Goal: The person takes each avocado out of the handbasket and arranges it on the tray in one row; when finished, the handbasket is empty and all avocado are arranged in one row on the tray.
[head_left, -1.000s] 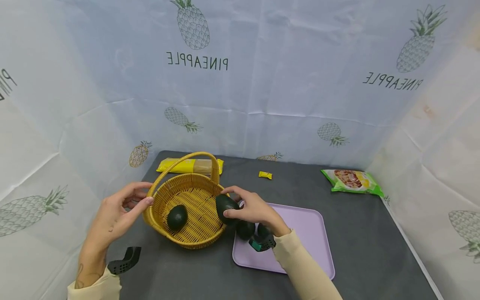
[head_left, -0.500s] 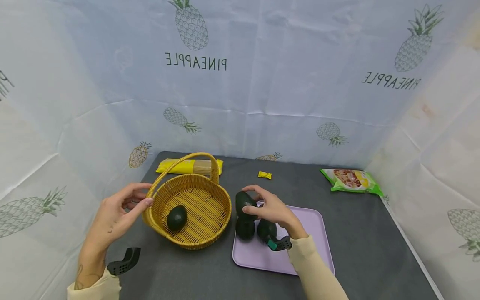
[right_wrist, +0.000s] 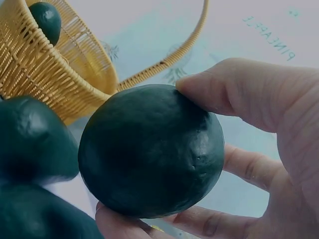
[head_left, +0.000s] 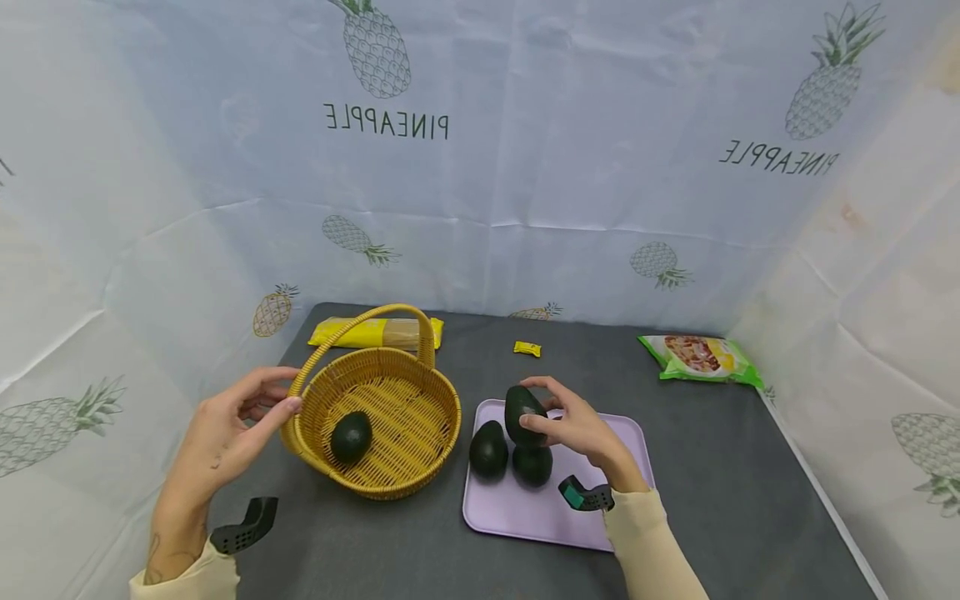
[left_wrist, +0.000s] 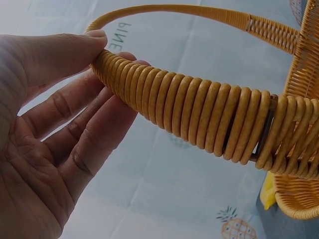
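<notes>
My left hand (head_left: pixel 232 433) pinches the handle (left_wrist: pixel 184 107) of a yellow wicker basket (head_left: pixel 446 433) between thumb and fingers. One dark green avocado (head_left: pixel 351 437) lies at the left inside the basket. To the right, my right hand (head_left: pixel 581 427) grips another avocado (head_left: pixel 522 415) over a lilac tray (head_left: pixel 502 521). In the right wrist view, thumb and fingers wrap opposite sides of this avocado (right_wrist: pixel 149 152). Two more avocados sit on the tray's left part: one on the left (head_left: pixel 489 451) and one (head_left: pixel 532 468) partly covered by the held avocado.
Behind the basket lies a yellow pack of noodle-like sticks (head_left: pixel 363 333). A small yellow wrapped packet (head_left: pixel 527 348) sits at the back middle of the grey table (head_left: pixel 367 550). A green food bag (head_left: pixel 701 360) lies at the back right. Pineapple-print cloth walls (head_left: pixel 480 167) surround the table.
My right hand has carried its avocado rightward, from the basket's right rim to over the tray. The tray's avocados show more fully. My left hand stays at the handle.
</notes>
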The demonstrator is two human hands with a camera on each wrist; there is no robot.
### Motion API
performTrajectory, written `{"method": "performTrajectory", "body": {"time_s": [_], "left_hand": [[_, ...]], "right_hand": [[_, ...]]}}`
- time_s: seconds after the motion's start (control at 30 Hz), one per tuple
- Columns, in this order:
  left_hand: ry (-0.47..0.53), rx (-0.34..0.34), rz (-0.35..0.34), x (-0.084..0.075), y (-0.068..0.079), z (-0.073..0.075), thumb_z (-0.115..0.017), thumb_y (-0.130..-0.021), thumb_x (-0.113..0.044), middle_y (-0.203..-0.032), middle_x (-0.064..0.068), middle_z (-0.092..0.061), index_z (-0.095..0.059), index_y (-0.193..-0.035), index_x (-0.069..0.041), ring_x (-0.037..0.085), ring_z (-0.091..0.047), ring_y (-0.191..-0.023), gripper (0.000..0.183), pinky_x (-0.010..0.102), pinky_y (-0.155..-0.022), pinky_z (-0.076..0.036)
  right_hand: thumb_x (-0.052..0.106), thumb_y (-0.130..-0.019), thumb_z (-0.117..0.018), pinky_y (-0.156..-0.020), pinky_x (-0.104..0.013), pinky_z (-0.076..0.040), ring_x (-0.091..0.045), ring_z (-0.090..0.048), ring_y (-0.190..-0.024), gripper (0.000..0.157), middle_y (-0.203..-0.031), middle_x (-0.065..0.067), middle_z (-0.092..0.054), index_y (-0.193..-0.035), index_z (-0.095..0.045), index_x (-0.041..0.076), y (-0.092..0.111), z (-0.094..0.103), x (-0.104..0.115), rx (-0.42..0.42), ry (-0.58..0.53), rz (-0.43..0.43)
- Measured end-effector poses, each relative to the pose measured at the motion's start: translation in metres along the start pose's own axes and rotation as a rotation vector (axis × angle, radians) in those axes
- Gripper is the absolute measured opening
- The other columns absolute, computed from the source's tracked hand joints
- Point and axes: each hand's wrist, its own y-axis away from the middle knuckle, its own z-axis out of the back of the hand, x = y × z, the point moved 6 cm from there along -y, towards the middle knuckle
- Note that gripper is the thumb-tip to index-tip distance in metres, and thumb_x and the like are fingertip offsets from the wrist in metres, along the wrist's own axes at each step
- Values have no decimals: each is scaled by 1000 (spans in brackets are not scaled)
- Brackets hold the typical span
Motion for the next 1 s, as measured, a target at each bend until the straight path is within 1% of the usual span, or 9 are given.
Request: {"method": "performTrajectory", "body": {"time_s": [0.2, 0.37, 0.47, 0.6, 0.67, 0.8, 1.0], "left_hand": [[-9, -2, -5, 1, 1, 0, -75, -88, 2, -88, -7, -73, -69, -124, -17, 2, -64, -71, 41, 13, -63, -47], [-11, -7, -6, 1, 1, 0, -75, -89, 2, -88, -5, -73, -69, -125, -16, 1, -63, -71, 41, 13, -63, -47], [-15, -8, -6, 1, 1, 0, -75, -89, 1, -88, -5, -72, -69, -124, -17, 2, -63, -70, 39, 13, -63, -47], [-14, -7, -10, 1, 1, 1, -75, -88, 2, -88, -7, -72, -69, -124, -17, 2, -63, -70, 41, 13, -63, -47], [-10, -8, -13, 1, 1, 1, -75, -88, 3, -88, -6, -73, -69, -124, -17, 2, -63, -70, 42, 13, -63, -47], [-3, -7, -15, 1, 1, 1, -75, -88, 3, -88, -2, -73, -68, -125, -16, 3, -63, -70, 42, 13, -63, -47], [-16, -7, -3, 2, 1, 0, -75, -89, 2, -88, -8, -72, -68, -124, -18, 3, -63, -69, 41, 14, -62, -47]], "right_hand": [[28, -91, -76, -79, -42, -62, -25, -71, -90, 56, -121, -23, -59, -142, -52, 27, 9, 8, -7, -33, -20, -20], [29, -91, -76, -80, -41, -61, -24, -69, -93, 56, -127, -23, -55, -141, -53, 29, 16, 14, -16, -70, -18, -58], [30, -92, -76, -81, -42, -61, -27, -68, -98, 56, -132, -23, -53, -142, -52, 29, 20, 18, -20, -88, -14, -77], [32, -92, -75, -81, -43, -61, -30, -64, -109, 56, -138, -23, -51, -142, -51, 29, 26, 23, -28, -123, -3, -109], [32, -92, -75, -80, -43, -61, -31, -63, -111, 57, -139, -24, -50, -143, -50, 28, 28, 26, -33, -136, 7, -121], [32, -92, -74, -79, -43, -62, -31, -65, -108, 57, -139, -27, -50, -144, -50, 26, 33, 28, -42, -151, -1, -141], [32, -92, -75, -78, -43, -62, -29, -66, -104, 58, -137, -28, -50, -144, -50, 24, 42, 31, -61, -173, -18, -184]]}}
